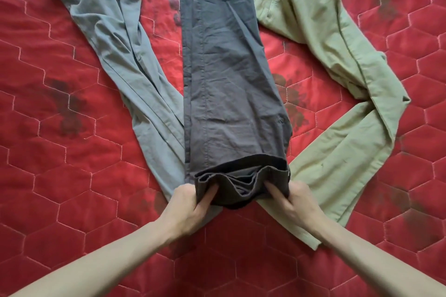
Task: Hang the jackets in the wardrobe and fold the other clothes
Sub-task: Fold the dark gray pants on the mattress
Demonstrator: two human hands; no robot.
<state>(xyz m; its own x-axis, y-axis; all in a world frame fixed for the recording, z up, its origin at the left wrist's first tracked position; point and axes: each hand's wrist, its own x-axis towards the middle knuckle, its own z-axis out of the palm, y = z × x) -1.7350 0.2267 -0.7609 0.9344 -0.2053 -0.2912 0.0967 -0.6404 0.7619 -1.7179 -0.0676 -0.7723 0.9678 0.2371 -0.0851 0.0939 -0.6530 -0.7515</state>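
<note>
Red quilted bedding [60, 188] with dark blotches is seen from above. A long dark grey garment [226, 79] is laid lengthwise down the middle, its near end bunched in folds. That end is gripped by the left hand [188, 207] and the right hand [295, 200], fingers curled into the cloth. A grey-blue garment [115, 38] is spread at left, an olive garment [337, 103] at right.
</note>
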